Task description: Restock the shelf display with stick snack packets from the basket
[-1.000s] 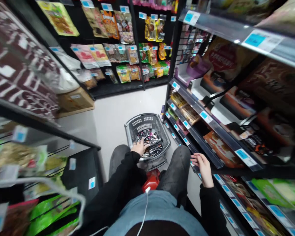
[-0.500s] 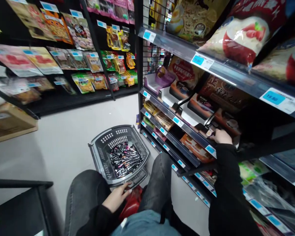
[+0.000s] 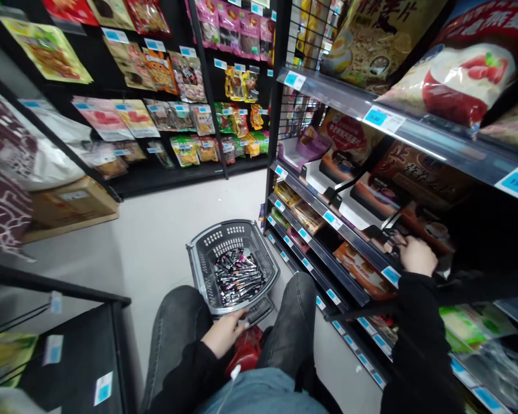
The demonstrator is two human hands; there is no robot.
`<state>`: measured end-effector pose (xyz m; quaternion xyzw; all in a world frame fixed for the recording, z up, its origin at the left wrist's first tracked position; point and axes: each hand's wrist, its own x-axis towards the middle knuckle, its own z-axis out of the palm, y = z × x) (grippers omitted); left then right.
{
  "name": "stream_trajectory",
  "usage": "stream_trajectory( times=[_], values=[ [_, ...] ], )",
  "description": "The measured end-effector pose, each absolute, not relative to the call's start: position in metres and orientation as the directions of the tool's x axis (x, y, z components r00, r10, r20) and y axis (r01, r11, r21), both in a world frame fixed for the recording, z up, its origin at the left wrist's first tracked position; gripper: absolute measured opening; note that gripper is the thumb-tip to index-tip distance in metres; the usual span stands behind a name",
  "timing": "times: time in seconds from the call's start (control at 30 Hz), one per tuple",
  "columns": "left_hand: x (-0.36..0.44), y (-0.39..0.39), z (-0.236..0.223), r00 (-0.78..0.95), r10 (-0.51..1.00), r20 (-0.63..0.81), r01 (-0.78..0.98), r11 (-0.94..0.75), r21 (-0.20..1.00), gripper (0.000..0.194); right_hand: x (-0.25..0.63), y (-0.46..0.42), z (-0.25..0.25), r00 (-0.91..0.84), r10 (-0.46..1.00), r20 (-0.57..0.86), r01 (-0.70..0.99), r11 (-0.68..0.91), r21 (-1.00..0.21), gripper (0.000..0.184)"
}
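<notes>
My left hand (image 3: 223,334), a second ago over the slim packets (image 3: 239,280), now lies at the handle (image 3: 261,313) just ahead; I can't tell whether it grips. Beyond stands the basket (image 3: 202,270) holding those packets. My right hand (image 3: 419,257), then outside the shelf (image 3: 359,241), is now inside, fingertips at small items, pinching unclear. Work has shifted shelfward.

Cool light, seemingly from overhead, brightens the floor (image 3: 155,241); the shelves (image 3: 362,242) at right fall into deep shadow inside. Glare streaks the upper rail (image 3: 431,139). Wide-angle stretching and blur soften the outer edges.
</notes>
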<state>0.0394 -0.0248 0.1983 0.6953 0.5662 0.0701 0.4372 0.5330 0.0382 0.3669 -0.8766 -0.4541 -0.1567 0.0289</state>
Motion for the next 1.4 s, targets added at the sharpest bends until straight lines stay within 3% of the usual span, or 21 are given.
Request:
stream_trajectory(
  times=[0.1,0.2,0.3,0.37,0.43,0.57,0.67,0.73,0.8,0.9,1.0,1.1,1.23,1.4],
  values=[
    [0.043,-0.030,0.214,0.363,0.852,-0.377,0.584,0.107,0.805,0.038,0.511,0.023,0.379,0.530,0.503,0.683,0.784,-0.597,-0.170,0.034],
    [0.054,-0.035,0.249,0.431,0.821,-0.374,0.280,0.272,0.920,0.047,0.451,0.001,0.378,0.355,0.362,0.862,0.934,-0.171,-0.313,0.027],
    [0.075,-0.039,0.294,0.492,0.819,-0.293,-0.118,0.397,0.910,0.055,0.366,-0.021,0.358,0.215,0.519,0.827,0.866,0.289,-0.407,0.020],
    [0.091,-0.041,0.321,0.518,0.839,-0.168,-0.313,0.369,0.875,0.060,0.312,-0.034,0.339,0.088,0.679,0.729,0.752,0.435,-0.496,0.028],
    [0.103,-0.040,0.341,0.489,0.867,-0.092,-0.363,0.298,0.883,0.067,0.272,-0.044,0.319,0.009,0.747,0.665,0.672,0.488,-0.557,0.034],
    [0.108,-0.036,0.352,0.309,0.946,-0.093,-0.210,0.163,0.964,0.082,0.240,-0.052,0.295,-0.072,0.788,0.612,0.525,0.551,-0.648,0.045],
    [0.100,-0.036,0.347,0.319,0.930,-0.182,-0.143,0.237,0.961,0.079,0.244,-0.052,0.292,-0.052,0.842,0.537,0.353,0.519,-0.779,0.040],
    [0.095,-0.037,0.345,0.379,0.898,-0.223,-0.063,0.265,0.962,0.073,0.253,-0.050,0.295,0.114,0.901,0.419,0.195,0.394,-0.898,0.034],
    [0.092,-0.038,0.348,0.406,0.890,-0.205,0.067,0.195,0.979,0.065,0.262,-0.045,0.298,0.225,0.951,0.211,-0.035,0.224,-0.974,0.037],
    [0.092,-0.039,0.355,0.459,0.881,-0.110,0.266,-0.019,0.964,0.050,0.275,-0.036,0.304,0.125,0.992,-0.027,-0.293,0.011,-0.956,0.052],
    [0.096,-0.038,0.358,0.517,0.853,-0.074,0.353,-0.133,0.926,0.040,0.281,-0.030,0.308,0.132,0.987,-0.093,-0.306,-0.048,-0.951,0.045],
    [0.099,-0.036,0.355,0.500,0.855,-0.138,0.405,-0.090,0.910,0.037,0.281,-0.031,0.307,0.180,0.979,-0.091,-0.269,-0.041,-0.962,0.027],
    [0.099,-0.032,0.345,0.487,0.843,-0.231,0.474,-0.033,0.880,0.033,0.282,-0.036,0.302,0.182,0.981,-0.071,-0.264,-0.021,-0.964,0.022],
    [0.096,-0.030,0.340,0.656,0.676,-0.335,0.267,0.208,0.941,0.041,0.286,-0.040,0.301,0.085,0.995,-0.061,-0.219,-0.041,-0.975,0.026]
  ],
)
